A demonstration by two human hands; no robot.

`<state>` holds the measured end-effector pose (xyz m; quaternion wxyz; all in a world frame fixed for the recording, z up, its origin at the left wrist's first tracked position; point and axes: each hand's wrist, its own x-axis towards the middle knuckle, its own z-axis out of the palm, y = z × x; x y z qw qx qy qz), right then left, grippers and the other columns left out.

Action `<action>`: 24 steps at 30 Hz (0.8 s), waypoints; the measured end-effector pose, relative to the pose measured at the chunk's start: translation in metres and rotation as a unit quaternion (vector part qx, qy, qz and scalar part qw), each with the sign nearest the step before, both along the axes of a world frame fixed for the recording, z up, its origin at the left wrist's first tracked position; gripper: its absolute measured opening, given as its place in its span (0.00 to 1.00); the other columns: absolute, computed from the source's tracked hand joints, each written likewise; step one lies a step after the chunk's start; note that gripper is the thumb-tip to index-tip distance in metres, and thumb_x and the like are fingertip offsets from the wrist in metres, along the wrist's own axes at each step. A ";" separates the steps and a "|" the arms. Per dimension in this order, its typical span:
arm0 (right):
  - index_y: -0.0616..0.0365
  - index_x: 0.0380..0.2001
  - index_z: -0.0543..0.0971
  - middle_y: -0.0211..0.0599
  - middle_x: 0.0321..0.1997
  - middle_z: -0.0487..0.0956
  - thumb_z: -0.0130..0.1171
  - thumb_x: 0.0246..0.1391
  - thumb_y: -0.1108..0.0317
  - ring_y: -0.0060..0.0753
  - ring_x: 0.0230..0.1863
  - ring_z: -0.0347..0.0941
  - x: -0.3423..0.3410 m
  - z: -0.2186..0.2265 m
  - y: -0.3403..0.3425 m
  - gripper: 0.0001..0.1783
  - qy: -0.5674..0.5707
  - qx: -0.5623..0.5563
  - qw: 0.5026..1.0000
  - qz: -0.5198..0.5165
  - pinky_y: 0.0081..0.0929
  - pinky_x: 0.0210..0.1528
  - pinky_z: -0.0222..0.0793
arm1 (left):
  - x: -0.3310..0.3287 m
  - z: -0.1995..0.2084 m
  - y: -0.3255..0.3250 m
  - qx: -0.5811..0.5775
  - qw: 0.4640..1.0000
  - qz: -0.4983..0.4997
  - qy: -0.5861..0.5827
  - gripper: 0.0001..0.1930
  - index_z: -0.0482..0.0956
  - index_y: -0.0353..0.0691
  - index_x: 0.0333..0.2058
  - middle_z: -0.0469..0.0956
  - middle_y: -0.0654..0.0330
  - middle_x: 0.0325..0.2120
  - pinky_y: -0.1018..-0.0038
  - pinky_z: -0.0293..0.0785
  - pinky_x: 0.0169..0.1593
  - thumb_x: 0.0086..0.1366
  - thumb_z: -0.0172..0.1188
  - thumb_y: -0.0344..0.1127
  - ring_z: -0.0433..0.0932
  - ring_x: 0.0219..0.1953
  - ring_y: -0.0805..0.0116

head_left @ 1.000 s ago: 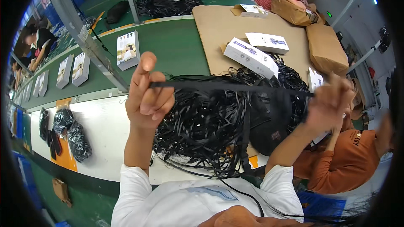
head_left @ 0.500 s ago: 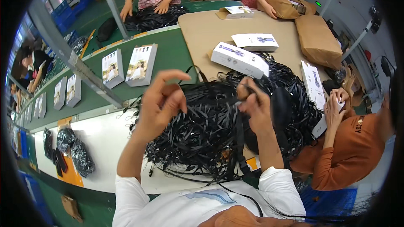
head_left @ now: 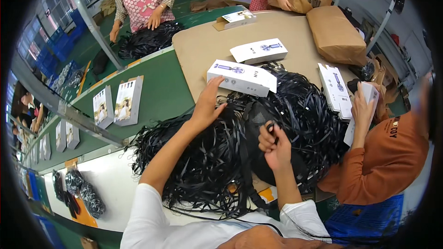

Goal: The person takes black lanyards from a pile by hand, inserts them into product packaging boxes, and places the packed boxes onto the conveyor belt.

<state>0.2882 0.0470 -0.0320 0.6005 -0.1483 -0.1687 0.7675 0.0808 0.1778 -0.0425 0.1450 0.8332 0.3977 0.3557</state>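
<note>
A large tangled heap of thin black straps (head_left: 198, 157) lies in front of me. My left hand (head_left: 208, 106) reaches over its far edge, fingers stretched, with the fingertips at the near left end of a white fan box (head_left: 240, 77). The fingers do not close round the box. Above the heap, my right hand (head_left: 277, 147) is closed with a small dark piece between its fingers, seemingly a black strap; most of it is hidden. Black mesh fabric (head_left: 258, 114) shows just behind that hand.
Beyond the first box lies another white box (head_left: 259, 50) on brown cardboard (head_left: 194, 41). At right, a co-worker in an orange sleeve (head_left: 353, 175) holds a white box (head_left: 369, 94). White boxes (head_left: 128, 101) stand along the green belt, behind a metal post (head_left: 69, 113).
My left hand has moved forward and right from above the straps to the fan box, its fingers straightening. The right hand has come lower, still closed. The view has shifted.
</note>
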 end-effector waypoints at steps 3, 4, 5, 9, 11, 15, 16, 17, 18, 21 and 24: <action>0.55 0.32 0.67 0.22 0.21 0.57 0.44 0.59 0.62 0.12 0.18 0.48 0.005 -0.009 -0.008 0.08 -0.011 0.026 1.000 0.000 0.11 0.20 0.45 | 0.027 -0.022 0.045 0.049 0.992 0.013 0.115 0.42 0.53 0.43 0.58 0.56 0.52 0.58 0.49 0.52 0.58 0.44 0.65 0.28 0.49 0.63 0.49; 0.55 0.32 0.67 0.22 0.21 0.57 0.44 0.59 0.60 0.13 0.18 0.48 0.006 -0.011 -0.011 0.10 -0.011 0.014 1.000 -0.005 0.11 0.20 0.45 | 0.033 -0.030 0.057 0.074 0.983 0.038 0.163 0.43 0.53 0.44 0.58 0.56 0.53 0.58 0.47 0.51 0.58 0.43 0.65 0.27 0.49 0.63 0.51; 0.55 0.32 0.67 0.23 0.21 0.57 0.43 0.59 0.58 0.13 0.18 0.48 0.008 -0.014 -0.012 0.11 -0.011 0.001 1.000 -0.011 0.12 0.20 0.46 | 0.040 -0.036 0.067 0.097 0.971 0.063 0.210 0.43 0.54 0.45 0.58 0.56 0.54 0.58 0.45 0.51 0.58 0.42 0.66 0.27 0.50 0.63 0.52; 0.55 0.30 0.67 0.23 0.18 0.57 0.33 0.63 0.52 0.13 0.17 0.48 0.012 -0.014 -0.014 0.19 0.017 -0.020 1.000 -0.015 0.14 0.20 0.45 | 0.038 -0.042 0.094 0.098 0.978 0.066 0.170 0.41 0.59 0.45 0.55 0.69 0.59 0.43 0.47 0.52 0.57 0.38 0.64 0.26 0.65 0.51 0.58; 0.55 0.28 0.66 0.23 0.18 0.57 0.33 0.63 0.54 0.13 0.16 0.47 0.017 -0.016 -0.015 0.19 0.003 -0.025 0.999 -0.037 0.14 0.19 0.45 | 0.025 -0.026 0.089 0.141 0.979 0.047 0.140 0.38 0.61 0.45 0.54 0.70 0.58 0.40 0.50 0.54 0.56 0.39 0.64 0.27 0.66 0.49 0.59; 0.54 0.24 0.63 0.23 0.16 0.57 0.36 0.63 0.59 0.13 0.14 0.46 0.025 0.002 -0.014 0.16 -0.048 -0.024 0.995 -0.082 0.14 0.18 0.44 | -0.022 0.021 0.049 0.140 0.976 0.031 0.162 0.35 0.63 0.40 0.50 0.71 0.54 0.38 0.62 0.60 0.50 0.40 0.65 0.32 0.68 0.43 0.55; 0.53 0.24 0.64 0.23 0.16 0.57 0.37 0.63 0.59 0.13 0.14 0.46 0.022 0.007 -0.013 0.15 -0.058 -0.015 0.995 -0.079 0.14 0.18 0.44 | -0.039 0.030 0.037 0.116 0.983 0.036 0.140 0.35 0.64 0.40 0.50 0.71 0.53 0.38 0.63 0.62 0.49 0.40 0.66 0.32 0.68 0.41 0.54; 0.53 0.24 0.64 0.23 0.16 0.57 0.37 0.63 0.59 0.13 0.14 0.46 0.022 0.012 -0.012 0.15 -0.060 -0.015 0.995 -0.078 0.14 0.18 0.44 | -0.052 0.039 0.024 0.092 0.988 0.039 0.115 0.34 0.64 0.40 0.50 0.71 0.52 0.37 0.64 0.64 0.47 0.40 0.66 0.33 0.68 0.40 0.52; 0.53 0.24 0.64 0.23 0.16 0.57 0.37 0.63 0.59 0.12 0.14 0.46 0.021 0.017 -0.010 0.15 -0.056 -0.007 0.996 -0.069 0.14 0.18 0.43 | -0.068 0.045 0.010 0.063 0.994 0.029 0.089 0.34 0.64 0.40 0.50 0.72 0.52 0.37 0.66 0.66 0.46 0.41 0.66 0.33 0.70 0.40 0.54; 0.51 0.25 0.67 0.21 0.15 0.55 0.37 0.63 0.58 0.12 0.14 0.45 0.013 0.039 -0.006 0.15 -0.018 0.023 0.998 -0.060 0.14 0.17 0.41 | -0.107 0.070 -0.044 -0.087 0.996 0.005 -0.017 0.34 0.63 0.41 0.51 0.73 0.53 0.37 0.72 0.68 0.45 0.43 0.66 0.33 0.73 0.41 0.62; 0.50 0.25 0.67 0.20 0.14 0.53 0.36 0.63 0.57 0.13 0.13 0.42 -0.001 0.088 -0.004 0.16 0.027 0.054 0.995 -0.085 0.14 0.15 0.40 | -0.133 0.068 -0.094 -0.242 0.963 0.001 -0.119 0.37 0.59 0.41 0.53 0.73 0.55 0.38 0.73 0.66 0.47 0.44 0.66 0.35 0.72 0.41 0.67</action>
